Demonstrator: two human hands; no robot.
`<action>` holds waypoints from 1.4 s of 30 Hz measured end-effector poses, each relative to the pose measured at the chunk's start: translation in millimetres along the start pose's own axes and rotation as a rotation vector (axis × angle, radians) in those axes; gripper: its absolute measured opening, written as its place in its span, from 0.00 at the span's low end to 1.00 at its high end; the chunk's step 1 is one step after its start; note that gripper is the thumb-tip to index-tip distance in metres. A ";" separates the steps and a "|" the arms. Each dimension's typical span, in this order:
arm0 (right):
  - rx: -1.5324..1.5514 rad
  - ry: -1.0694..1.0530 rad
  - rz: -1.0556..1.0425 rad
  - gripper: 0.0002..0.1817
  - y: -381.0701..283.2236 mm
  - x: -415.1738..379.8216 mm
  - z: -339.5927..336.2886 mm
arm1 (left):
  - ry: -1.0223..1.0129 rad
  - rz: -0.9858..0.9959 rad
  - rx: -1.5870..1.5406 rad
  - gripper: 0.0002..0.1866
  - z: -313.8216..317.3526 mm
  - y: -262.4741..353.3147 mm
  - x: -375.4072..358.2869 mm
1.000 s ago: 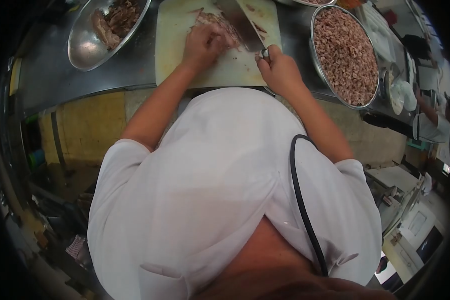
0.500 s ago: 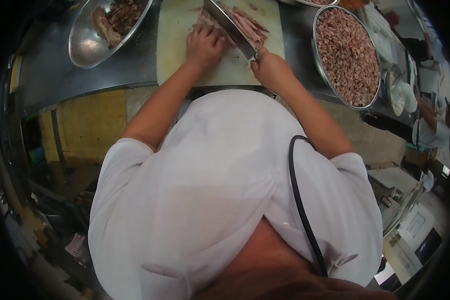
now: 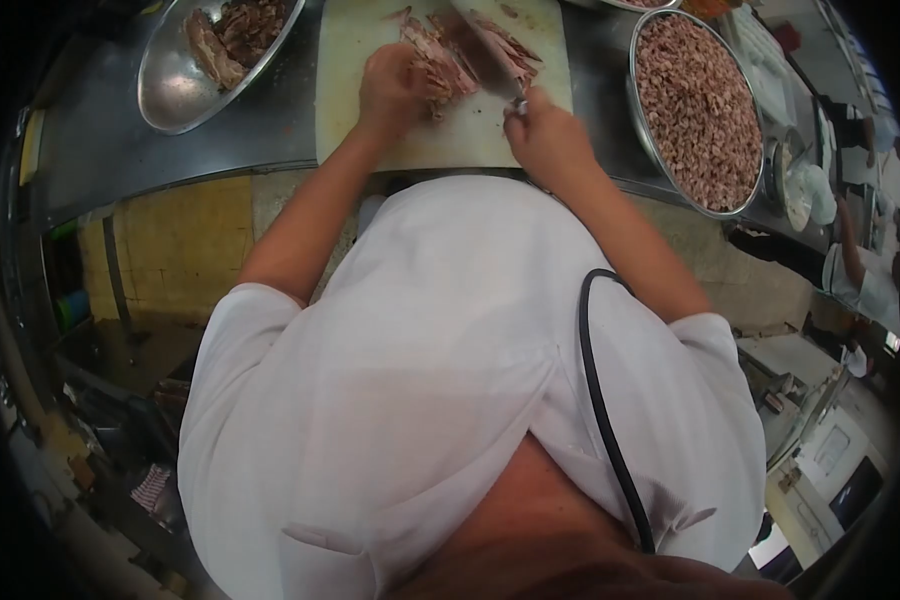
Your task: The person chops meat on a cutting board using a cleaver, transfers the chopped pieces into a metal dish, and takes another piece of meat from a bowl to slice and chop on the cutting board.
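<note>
My right hand (image 3: pixel 550 135) is closed round the handle of a knife (image 3: pixel 485 55), whose broad blade slants up and left over the cutting board (image 3: pixel 350 100). Cut strips of meat (image 3: pixel 510 45) lie to the right of the blade, and more meat (image 3: pixel 438 70) lies to its left. Beside that left portion is my left hand (image 3: pixel 390 90), its fingers bent and blurred by motion; whether they grip any meat is hidden.
On the metal counter (image 3: pixel 90 130), a steel bowl (image 3: pixel 175 90) with large meat pieces stands left of the board. A bowl heaped with chopped meat (image 3: pixel 698 115) is at the right. Another person (image 3: pixel 860 265) stands at the far right.
My left hand has moved slightly left, away from the blade, uncovering more of the meat. The blade has tilted and blurs with motion. At the far right, the other person has shifted.
</note>
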State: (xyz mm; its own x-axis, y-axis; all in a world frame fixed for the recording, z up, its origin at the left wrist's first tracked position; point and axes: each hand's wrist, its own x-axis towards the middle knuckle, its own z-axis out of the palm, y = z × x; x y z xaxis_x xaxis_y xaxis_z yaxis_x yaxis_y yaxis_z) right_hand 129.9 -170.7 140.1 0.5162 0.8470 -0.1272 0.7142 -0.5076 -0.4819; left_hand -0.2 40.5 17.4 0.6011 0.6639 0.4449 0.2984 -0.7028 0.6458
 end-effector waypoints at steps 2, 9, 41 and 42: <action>-0.155 -0.127 0.005 0.17 2.0 4.6 6.2 | 0.022 0.315 0.187 0.20 14.3 7.8 -2.4; -0.093 -0.170 0.025 0.19 13.1 30.1 19.0 | -0.265 0.105 0.350 0.30 12.0 23.8 -6.7; 0.020 -0.173 0.052 0.23 14.9 8.8 -6.4 | -0.273 0.031 0.422 0.33 47.8 16.5 -10.9; 0.022 -0.114 0.034 0.22 8.3 7.0 -12.0 | -0.178 0.091 0.371 0.30 51.5 8.8 -13.2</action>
State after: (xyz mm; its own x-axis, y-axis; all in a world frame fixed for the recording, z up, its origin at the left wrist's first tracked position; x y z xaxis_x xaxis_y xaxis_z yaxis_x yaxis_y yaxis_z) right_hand 145.0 -170.9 145.6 0.4820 0.8425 -0.2405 0.6862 -0.5337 -0.4943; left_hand 32.7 12.4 -14.7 0.7466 0.5630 0.3544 0.4653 -0.8227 0.3266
